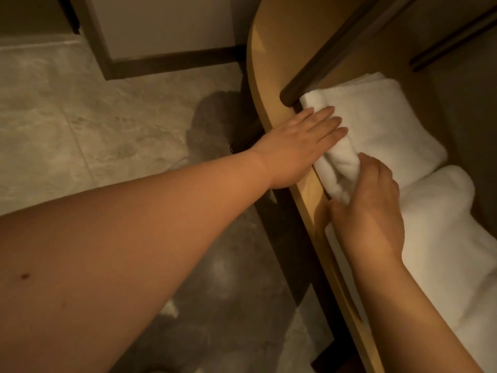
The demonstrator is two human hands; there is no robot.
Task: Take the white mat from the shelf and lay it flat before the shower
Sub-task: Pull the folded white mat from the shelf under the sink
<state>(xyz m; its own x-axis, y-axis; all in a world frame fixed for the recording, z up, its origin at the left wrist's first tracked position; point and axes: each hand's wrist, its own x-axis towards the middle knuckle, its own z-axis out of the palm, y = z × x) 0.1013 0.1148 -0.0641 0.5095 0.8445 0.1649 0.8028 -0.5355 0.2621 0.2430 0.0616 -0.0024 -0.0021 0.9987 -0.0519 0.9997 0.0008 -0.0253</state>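
Note:
A folded white mat (336, 162) lies along the front edge of a wooden shelf (271, 103), partly under a dark rail (322, 60). My left hand (298, 146) rests flat on the mat's upper part with fingers straight and apart. Lower down, my right hand (368, 211) is closed around the mat's near end, thumb below and fingers over the top. The mat bulges up between the two hands.
Two stacks of folded white towels (384, 125) (443, 238) fill the shelf behind the mat. Pale marble floor tiles (94, 117) spread to the left, with a dark-framed panel (172, 63) at the back.

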